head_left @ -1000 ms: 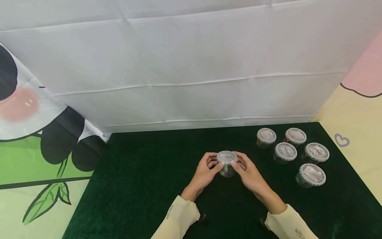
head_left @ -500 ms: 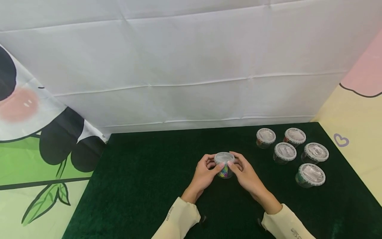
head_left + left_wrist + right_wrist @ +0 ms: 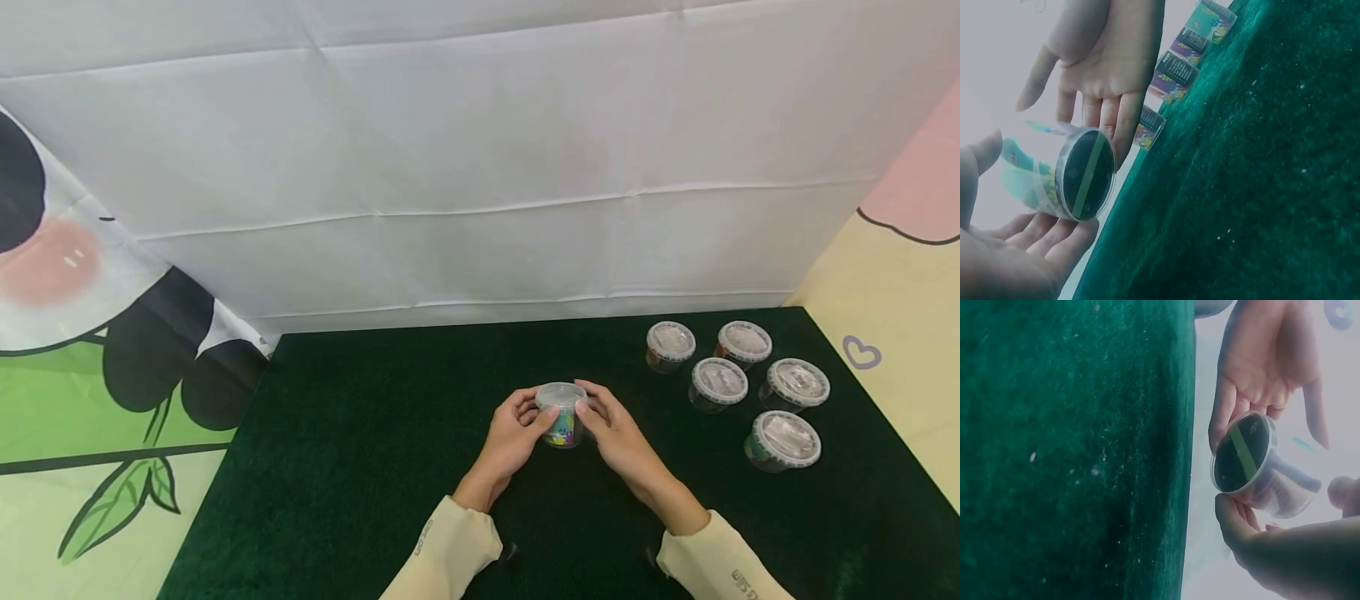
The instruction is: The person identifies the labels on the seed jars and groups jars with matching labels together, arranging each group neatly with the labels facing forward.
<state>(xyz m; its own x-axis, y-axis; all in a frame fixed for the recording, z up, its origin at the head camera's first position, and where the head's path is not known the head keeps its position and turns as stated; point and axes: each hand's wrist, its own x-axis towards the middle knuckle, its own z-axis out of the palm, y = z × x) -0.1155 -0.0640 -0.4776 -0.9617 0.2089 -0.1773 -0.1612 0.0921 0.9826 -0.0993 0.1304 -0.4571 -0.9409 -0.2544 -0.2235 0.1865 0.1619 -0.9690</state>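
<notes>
Held tub [image 3: 564, 423]: between the two hands, roughly upright, raised off the green cloth [image 3: 360, 467]; its dark base [image 3: 1089, 178], crossed by a green stripe, showed from below.
Left hand [image 3: 512, 429]: half closed, with its thumb at the front and its fingers curled round the tub's left side.
Right hand [image 3: 615, 429]: curled much the same way, gripping the opposite side.
Steady hold: even, light pressure from both sides seemed best, since a hard squeeze might have bent the clear wall or loosened the lid [image 3: 561, 394].
Printed label: it faced front between the thumbs, so small finger shifts would have suited turning it.
Other tubs [image 3: 718, 382]: five stood lidded on the right, grouped near one another.
In the way: nothing blocked the hands; a wide swing of the right arm might have knocked the nearest tubs.
</notes>
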